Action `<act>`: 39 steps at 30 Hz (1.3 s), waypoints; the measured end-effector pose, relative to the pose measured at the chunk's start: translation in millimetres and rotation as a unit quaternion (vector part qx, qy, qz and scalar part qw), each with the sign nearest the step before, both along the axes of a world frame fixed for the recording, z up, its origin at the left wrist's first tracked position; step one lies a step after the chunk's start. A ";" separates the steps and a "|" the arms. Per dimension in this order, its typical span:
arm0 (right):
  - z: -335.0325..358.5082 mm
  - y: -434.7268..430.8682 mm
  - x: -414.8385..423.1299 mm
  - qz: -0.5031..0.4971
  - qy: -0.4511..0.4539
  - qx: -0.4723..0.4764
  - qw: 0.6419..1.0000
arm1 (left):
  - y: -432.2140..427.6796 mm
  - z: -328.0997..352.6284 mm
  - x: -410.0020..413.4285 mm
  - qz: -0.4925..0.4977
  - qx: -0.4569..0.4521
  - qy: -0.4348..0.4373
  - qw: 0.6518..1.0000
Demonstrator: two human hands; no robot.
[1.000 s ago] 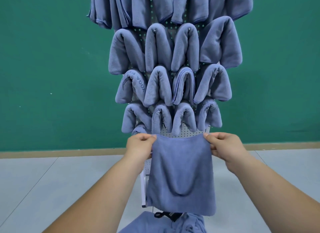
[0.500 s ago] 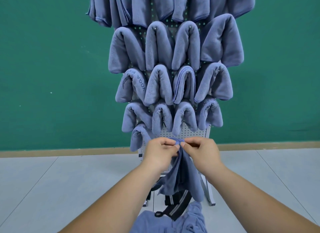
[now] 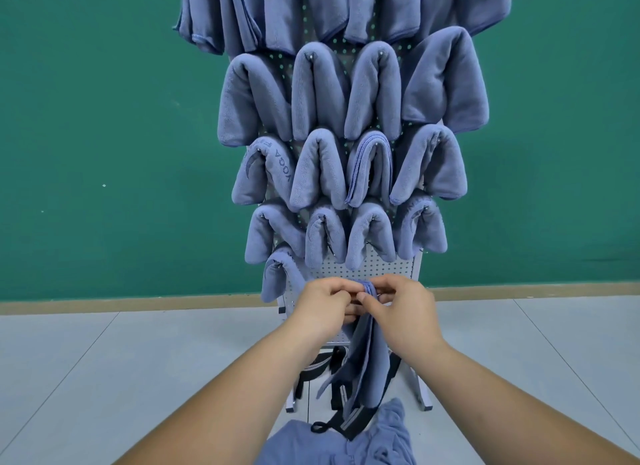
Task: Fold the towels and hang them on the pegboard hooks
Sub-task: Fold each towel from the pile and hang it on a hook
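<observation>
A blue-grey towel (image 3: 367, 364) hangs folded lengthwise from my two hands, just in front of the bare lower part of the white pegboard (image 3: 388, 269). My left hand (image 3: 320, 307) and my right hand (image 3: 398, 309) meet at the towel's top edge, and both pinch it there. Several folded towels (image 3: 346, 174) of the same colour hang over hooks in rows above, covering most of the board. One more hung towel (image 3: 277, 277) sits at the lower left, beside my left hand.
A heap of loose blue towels (image 3: 346, 444) and a black strap (image 3: 332, 426) lie low in front of me. The pegboard's white legs (image 3: 420, 385) stand on a grey tiled floor. A green wall (image 3: 104, 135) rises behind.
The towel was spread wide between my hands a second ago. My hands have come together and folded it in half, and they have stayed at the board's bare lower part.
</observation>
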State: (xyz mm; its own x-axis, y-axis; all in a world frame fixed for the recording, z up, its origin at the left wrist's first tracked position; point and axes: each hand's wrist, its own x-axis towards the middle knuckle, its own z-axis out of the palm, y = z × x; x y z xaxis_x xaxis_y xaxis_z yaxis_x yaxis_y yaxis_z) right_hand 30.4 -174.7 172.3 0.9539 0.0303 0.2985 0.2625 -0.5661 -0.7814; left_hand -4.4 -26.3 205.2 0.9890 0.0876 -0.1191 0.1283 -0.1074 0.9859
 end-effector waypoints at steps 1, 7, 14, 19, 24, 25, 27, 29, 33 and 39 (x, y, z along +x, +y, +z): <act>0.4 -1.3 1.3 -0.003 -0.004 -0.009 1.000 | 1.6 -0.5 0.1 -0.002 0.012 -0.007 1.000; 8.2 -8.5 6.7 -0.006 -0.034 -0.019 0.999 | 30.2 -19.5 11.1 0.041 0.358 -0.068 0.930; 19.2 -26.6 14.5 -0.003 -0.042 -0.023 0.999 | 48.8 -24.9 15.3 0.000 0.524 -0.059 0.850; 9.5 -37.1 23.6 -0.025 -0.020 -0.085 0.996 | 52.3 -11.6 20.0 0.049 0.579 -0.157 0.799; 5.5 -39.6 23.5 -0.007 0.004 -0.163 0.987 | 60.0 -3.3 21.8 0.077 0.528 -0.179 0.827; 5.4 -39.1 23.5 -0.003 0.002 -0.171 0.985 | 60.9 -2.6 21.1 0.078 0.517 -0.173 0.835; 5.9 -38.7 24.1 0.003 0.003 -0.185 0.983 | 63.7 -3.0 20.6 0.079 0.505 -0.157 0.845; 7.7 -39.3 24.6 0.012 0.007 -0.198 0.980 | 66.9 -3.7 20.4 0.075 0.508 -0.148 0.845; 11.6 -40.7 24.2 0.025 0.007 -0.220 0.975 | 68.4 -4.0 18.7 0.048 0.530 -0.149 0.834; 12.3 -39.0 23.7 0.063 0.007 -0.171 0.983 | 60.5 -0.9 18.2 0.081 0.553 -0.152 0.815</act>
